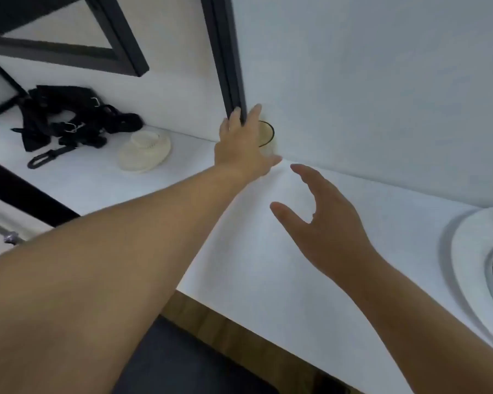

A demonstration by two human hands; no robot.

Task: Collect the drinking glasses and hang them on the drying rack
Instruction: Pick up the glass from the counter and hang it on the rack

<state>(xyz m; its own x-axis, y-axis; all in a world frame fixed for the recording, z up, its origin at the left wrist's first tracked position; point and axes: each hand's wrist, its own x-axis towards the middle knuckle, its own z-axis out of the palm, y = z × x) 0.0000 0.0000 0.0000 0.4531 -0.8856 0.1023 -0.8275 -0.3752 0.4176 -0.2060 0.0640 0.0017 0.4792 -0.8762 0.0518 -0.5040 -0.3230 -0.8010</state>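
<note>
Your left hand (241,143) is reaching, fingers spread, seemingly touching the glass (266,135) at twelve o'clock; your right hand (322,223) is hovering open-fingered at four o'clock of it

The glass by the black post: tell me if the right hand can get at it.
Probably not cleanly: the left hand already covers the glass against the wall, blocking the right hand, which hovers open over the bare counter.
</note>
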